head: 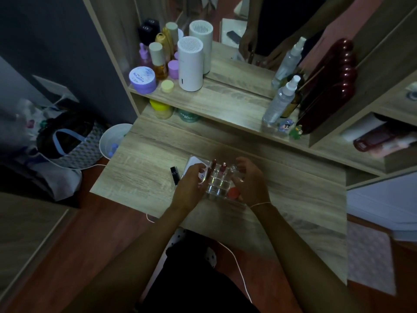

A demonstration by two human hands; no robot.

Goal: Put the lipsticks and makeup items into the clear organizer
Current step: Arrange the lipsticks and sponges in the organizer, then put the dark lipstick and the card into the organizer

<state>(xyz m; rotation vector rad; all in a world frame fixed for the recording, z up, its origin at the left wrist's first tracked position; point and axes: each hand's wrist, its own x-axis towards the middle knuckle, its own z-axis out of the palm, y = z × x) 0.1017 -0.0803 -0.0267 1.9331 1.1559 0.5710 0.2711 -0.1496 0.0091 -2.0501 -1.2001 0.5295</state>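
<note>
Your left hand [191,184] grips a small item, right hand [250,184] grip unclear: lower upright into a free clear organizer [217,185] cell.

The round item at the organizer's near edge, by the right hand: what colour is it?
Red-orange round item; head view.

The round purple jar [142,79] on the shelf has a lid with the word "MOIST" on it, and the letters look upside down from here. The green jar [189,115] under the shelf has white letters that start with "CR", but the rest is too blurry to read.
</note>
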